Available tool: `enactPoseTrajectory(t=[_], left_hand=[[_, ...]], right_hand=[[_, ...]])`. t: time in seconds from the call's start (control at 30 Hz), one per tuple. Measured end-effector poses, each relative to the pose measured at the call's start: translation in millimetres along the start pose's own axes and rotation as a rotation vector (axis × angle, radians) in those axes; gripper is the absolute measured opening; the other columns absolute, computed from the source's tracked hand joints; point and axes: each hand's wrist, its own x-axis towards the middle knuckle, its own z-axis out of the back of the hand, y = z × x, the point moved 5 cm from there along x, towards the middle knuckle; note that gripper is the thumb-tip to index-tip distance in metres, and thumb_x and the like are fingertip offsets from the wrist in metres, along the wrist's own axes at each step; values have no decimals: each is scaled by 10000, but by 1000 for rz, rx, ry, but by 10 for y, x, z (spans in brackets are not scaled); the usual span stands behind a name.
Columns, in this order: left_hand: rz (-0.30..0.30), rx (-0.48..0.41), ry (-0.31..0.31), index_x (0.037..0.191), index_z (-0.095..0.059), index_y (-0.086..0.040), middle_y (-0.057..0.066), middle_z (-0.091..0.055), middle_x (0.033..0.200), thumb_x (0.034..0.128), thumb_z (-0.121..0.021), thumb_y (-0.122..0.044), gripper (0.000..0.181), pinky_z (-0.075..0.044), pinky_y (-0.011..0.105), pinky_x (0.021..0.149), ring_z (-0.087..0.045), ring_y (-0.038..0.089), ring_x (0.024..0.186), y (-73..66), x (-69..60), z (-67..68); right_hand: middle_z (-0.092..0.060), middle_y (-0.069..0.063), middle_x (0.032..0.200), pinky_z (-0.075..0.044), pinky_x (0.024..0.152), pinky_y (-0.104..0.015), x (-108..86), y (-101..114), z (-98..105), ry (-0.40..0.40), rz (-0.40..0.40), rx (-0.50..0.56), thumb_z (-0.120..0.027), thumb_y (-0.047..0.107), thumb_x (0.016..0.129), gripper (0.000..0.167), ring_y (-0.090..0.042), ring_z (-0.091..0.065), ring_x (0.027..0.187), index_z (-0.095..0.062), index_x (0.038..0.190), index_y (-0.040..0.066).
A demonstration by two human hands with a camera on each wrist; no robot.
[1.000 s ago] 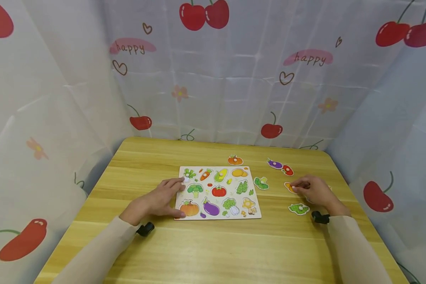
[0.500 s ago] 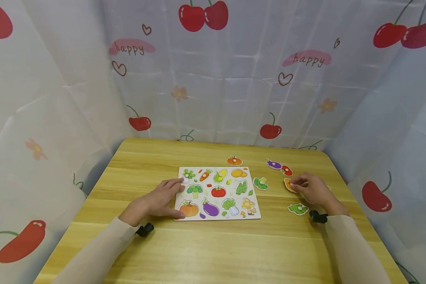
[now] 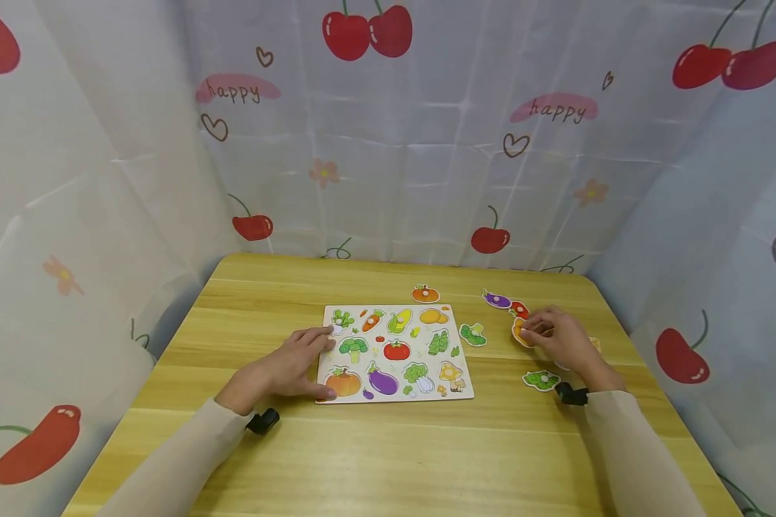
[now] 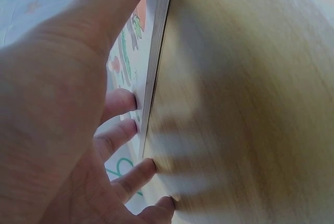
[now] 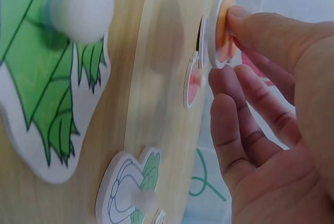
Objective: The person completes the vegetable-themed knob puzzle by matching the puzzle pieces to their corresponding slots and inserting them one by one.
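Observation:
A white puzzle board (image 3: 362,359) printed with vegetables lies on the table. My left hand (image 3: 295,364) rests on its left edge with fingers spread, thumb at the lower-left corner; in the left wrist view the hand (image 4: 88,130) has two fingertips on the board (image 4: 151,67) and two beyond its edge. My right hand (image 3: 565,345) pinches an orange-yellow piece (image 3: 521,332) between thumb and fingers. In the right wrist view that piece (image 5: 223,28) is tilted on edge in the hand (image 5: 276,114), above the table, near the red piece (image 5: 192,85).
Loose knobbed pieces lie about: pumpkin (image 3: 425,294) behind the board, broccoli (image 3: 473,334) beside its right edge, eggplant (image 3: 496,299) touching the tomato (image 3: 519,309), and green peas (image 3: 541,380) near my right wrist. Another piece (image 3: 596,344) is partly hidden behind the right hand. A patterned curtain (image 3: 388,179) surrounds the table.
My right hand has shifted slightly left and away from me, and the orange-yellow piece has moved with it, now tilted near the tomato. The left hand stays on the board.

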Motion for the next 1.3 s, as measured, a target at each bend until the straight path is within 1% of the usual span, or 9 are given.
enactPoseTrajectory(t=[0.2,0.4,0.63,0.67,0.77,0.87,0.9,0.97,1.3], left_hand=[[-10,0,-5,1657,-519,3,256,-346,1876,959,-948,-577,1003,-396,729,1377,-361,551,1700,6,-3,-4],[-16,3,-8,1650,-524,4,264,-356,1870,956,-953,-569,998,-395,734,1375,-373,558,1691,7,-2,-6],[-13,3,-4,1644,-525,-4,262,-352,1871,957,-949,-576,990,-398,738,1372,-366,558,1695,10,-3,-10],[-14,4,-6,1645,-525,-4,263,-352,1871,957,-948,-579,992,-398,739,1371,-366,559,1696,12,-2,-10],[-14,3,-7,1650,-522,-1,263,-350,1872,958,-946,-584,999,-397,741,1372,-364,560,1697,20,3,-14],[-12,3,-6,1657,-518,1,261,-346,1874,959,-946,-583,1006,-398,740,1372,-365,559,1695,18,2,-12],[-11,2,-5,1659,-518,1,259,-346,1875,959,-947,-582,1006,-397,740,1372,-365,559,1696,16,2,-10],[-8,-2,-4,1658,-518,2,256,-345,1877,958,-950,-575,1005,-398,737,1373,-365,557,1695,9,-1,-5],[-6,-16,-3,1651,-523,5,251,-344,1879,953,-961,-557,997,-397,732,1375,-359,554,1697,1,-4,6]], right_hand=[[-727,-248,1379,-665,876,-327,21,89,-18,-35,27,-10,-893,206,1063,183,-331,-775,1033,-853,1093,29],[-754,-257,1415,-650,833,-282,14,212,-24,-76,76,-26,-914,189,1042,140,-312,-801,983,-844,1024,70],[-814,-150,1148,-610,771,-295,74,222,-88,-100,115,11,-925,257,1032,190,-237,-739,878,-833,1027,91],[-816,-90,1123,-596,764,-266,111,117,-134,-108,151,57,-927,334,1032,226,-189,-727,869,-837,1039,127],[-809,-64,1091,-604,769,-299,133,126,-177,-108,156,64,-922,384,1032,250,-175,-732,857,-844,1057,147],[-812,-53,1091,-608,768,-290,149,183,-209,-109,148,39,-918,360,1041,218,-162,-736,856,-849,1089,159],[-809,-100,1086,-625,773,-329,127,310,-184,-104,117,-2,-917,285,1043,176,-206,-747,859,-852,1092,130],[-809,-101,1083,-646,779,-342,140,360,-203,-110,127,-7,-921,238,1037,143,-220,-751,871,-857,1099,126],[-796,-91,1034,-619,777,-298,250,504,-272,-168,168,-24,-971,219,985,124,-318,-763,942,-866,1007,157]])
